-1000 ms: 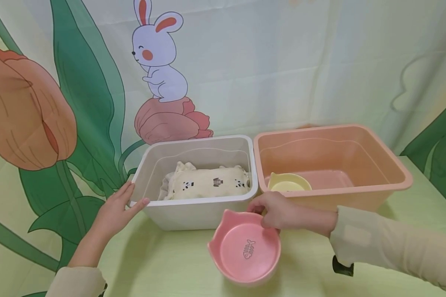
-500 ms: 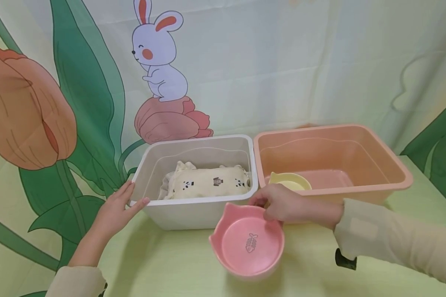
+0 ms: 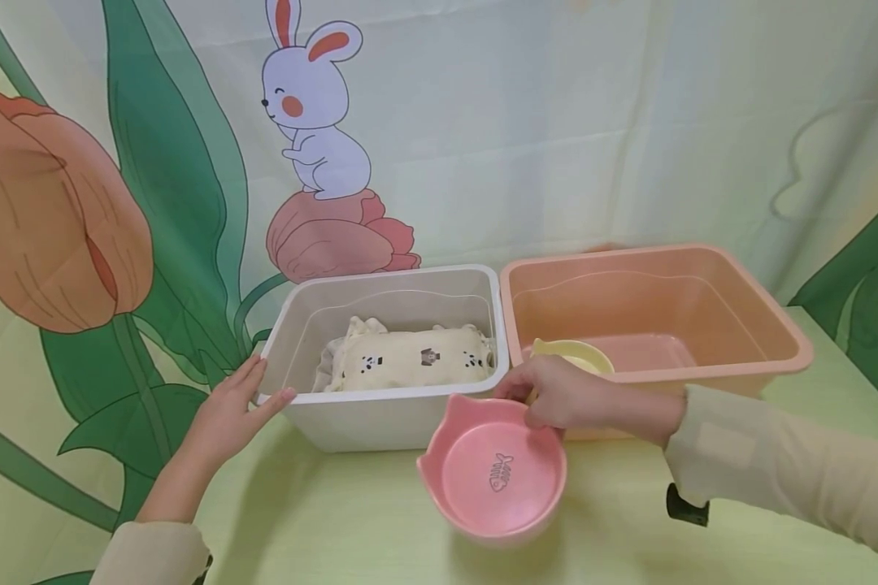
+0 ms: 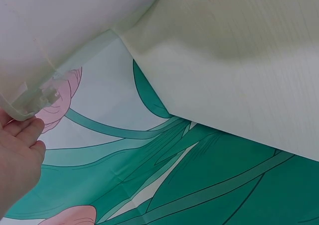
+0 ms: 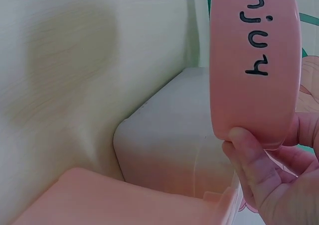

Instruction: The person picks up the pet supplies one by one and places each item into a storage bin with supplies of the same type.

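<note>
In the head view my right hand (image 3: 563,392) pinches the edge of a pink cat-eared bowl (image 3: 497,475) with a fish drawn inside. The bowl is tilted, its inside facing me, in front of the two bins. The right wrist view shows lettering on the bowl's side (image 5: 256,85), with thumb and fingers at its lower end. My left hand (image 3: 232,413) rests at the front left corner of the grey-white bin (image 3: 380,422), thumb along the front rim and fingers at the side rim. A cream pillow (image 3: 410,357) with animal prints lies in that bin.
A peach bin (image 3: 710,378) stands right beside the grey-white one. Inside its front left corner is a yellow eared bowl (image 3: 593,357), partly hidden by my right hand. Both bins stand on a pale green table (image 3: 336,520) before a printed curtain (image 3: 527,138).
My right hand has moved slightly up and to the right with the pink bowl. The left hand has stayed on the grey-white bin's rim.
</note>
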Demonstrator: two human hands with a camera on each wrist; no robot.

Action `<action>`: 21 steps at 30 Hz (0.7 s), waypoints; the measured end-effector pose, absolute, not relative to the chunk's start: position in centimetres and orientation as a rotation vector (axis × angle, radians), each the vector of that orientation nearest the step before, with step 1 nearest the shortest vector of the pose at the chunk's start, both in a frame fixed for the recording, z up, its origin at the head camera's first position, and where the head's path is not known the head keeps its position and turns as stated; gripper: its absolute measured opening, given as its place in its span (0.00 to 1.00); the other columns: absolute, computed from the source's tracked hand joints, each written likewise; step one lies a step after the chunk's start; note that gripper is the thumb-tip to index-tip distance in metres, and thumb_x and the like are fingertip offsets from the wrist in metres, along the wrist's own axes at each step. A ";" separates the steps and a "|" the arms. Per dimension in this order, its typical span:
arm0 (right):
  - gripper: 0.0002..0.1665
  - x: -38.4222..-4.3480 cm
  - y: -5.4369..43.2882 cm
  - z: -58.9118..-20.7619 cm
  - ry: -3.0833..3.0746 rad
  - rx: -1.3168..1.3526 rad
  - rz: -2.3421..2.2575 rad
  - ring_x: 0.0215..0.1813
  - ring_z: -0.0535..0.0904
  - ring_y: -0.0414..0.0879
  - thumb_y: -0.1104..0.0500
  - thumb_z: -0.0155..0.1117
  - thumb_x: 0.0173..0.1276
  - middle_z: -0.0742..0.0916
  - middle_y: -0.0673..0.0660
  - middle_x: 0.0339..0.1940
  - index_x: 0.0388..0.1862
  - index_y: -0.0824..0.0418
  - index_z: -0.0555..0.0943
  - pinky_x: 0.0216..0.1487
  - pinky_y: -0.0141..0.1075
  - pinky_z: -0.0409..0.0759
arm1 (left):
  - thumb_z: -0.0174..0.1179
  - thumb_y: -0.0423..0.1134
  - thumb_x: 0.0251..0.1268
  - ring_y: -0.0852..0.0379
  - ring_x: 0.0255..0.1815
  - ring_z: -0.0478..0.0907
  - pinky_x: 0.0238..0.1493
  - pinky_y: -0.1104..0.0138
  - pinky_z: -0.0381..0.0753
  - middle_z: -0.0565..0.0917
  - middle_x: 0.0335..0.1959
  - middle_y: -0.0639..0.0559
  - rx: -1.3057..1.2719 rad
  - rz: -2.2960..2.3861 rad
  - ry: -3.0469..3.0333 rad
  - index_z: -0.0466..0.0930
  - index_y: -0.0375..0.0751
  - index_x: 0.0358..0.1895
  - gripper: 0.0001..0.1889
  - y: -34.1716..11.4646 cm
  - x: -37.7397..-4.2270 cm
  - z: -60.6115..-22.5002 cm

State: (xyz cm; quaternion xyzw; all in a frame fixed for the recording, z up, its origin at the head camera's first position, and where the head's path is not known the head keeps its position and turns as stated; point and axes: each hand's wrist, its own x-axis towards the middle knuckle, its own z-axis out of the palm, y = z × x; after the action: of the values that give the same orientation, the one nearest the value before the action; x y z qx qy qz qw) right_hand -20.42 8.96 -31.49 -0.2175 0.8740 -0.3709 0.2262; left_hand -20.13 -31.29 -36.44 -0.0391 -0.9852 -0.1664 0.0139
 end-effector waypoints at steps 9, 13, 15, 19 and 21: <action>0.24 -20.6 9.2 -31.4 2.439 -0.589 -0.994 0.33 0.74 0.44 0.79 0.54 0.49 0.82 0.52 0.33 0.42 0.59 0.81 0.20 0.29 0.74 | 0.42 0.63 0.60 0.30 0.65 0.48 0.57 0.36 0.52 0.48 0.70 0.37 -0.117 -0.522 -3.077 0.46 0.33 0.68 0.43 -31.3 -20.3 -36.5; 0.24 -20.6 9.3 -31.4 2.441 -0.559 -0.997 0.32 0.74 0.44 0.78 0.55 0.49 0.82 0.52 0.32 0.42 0.59 0.81 0.19 0.28 0.74 | 0.42 0.63 0.60 0.30 0.65 0.48 0.57 0.36 0.52 0.48 0.70 0.37 -0.116 -0.520 -3.078 0.46 0.33 0.68 0.43 -31.3 -20.3 -36.5; 0.23 -20.5 9.3 -31.4 2.442 -0.553 -0.996 0.31 0.74 0.44 0.78 0.55 0.49 0.82 0.52 0.32 0.41 0.59 0.81 0.18 0.28 0.73 | 0.42 0.63 0.60 0.30 0.65 0.48 0.57 0.36 0.52 0.48 0.70 0.37 -0.115 -0.516 -3.080 0.46 0.32 0.68 0.43 -31.3 -20.4 -36.5; 0.23 -20.6 9.5 -31.4 2.456 -0.586 -0.987 0.30 0.74 0.44 0.79 0.55 0.48 0.82 0.52 0.30 0.40 0.59 0.81 0.18 0.29 0.73 | 0.43 0.63 0.60 0.30 0.65 0.48 0.57 0.37 0.52 0.48 0.69 0.37 -0.118 -0.510 -3.079 0.46 0.33 0.68 0.43 -31.3 -20.3 -36.5; 0.23 -20.5 9.5 -31.4 2.460 -0.587 -0.985 0.29 0.74 0.44 0.78 0.55 0.48 0.82 0.52 0.31 0.39 0.59 0.81 0.18 0.30 0.74 | 0.43 0.63 0.60 0.30 0.65 0.49 0.57 0.37 0.52 0.48 0.69 0.37 -0.118 -0.509 -3.077 0.46 0.33 0.68 0.43 -31.2 -20.3 -36.5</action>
State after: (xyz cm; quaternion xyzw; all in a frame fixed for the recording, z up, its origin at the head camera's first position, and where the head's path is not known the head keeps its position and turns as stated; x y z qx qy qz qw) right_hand -20.55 9.53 -31.37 -0.2112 0.8858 -0.3548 0.2119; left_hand -20.25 -31.24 -36.48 -0.0379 -0.9858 -0.1631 0.0103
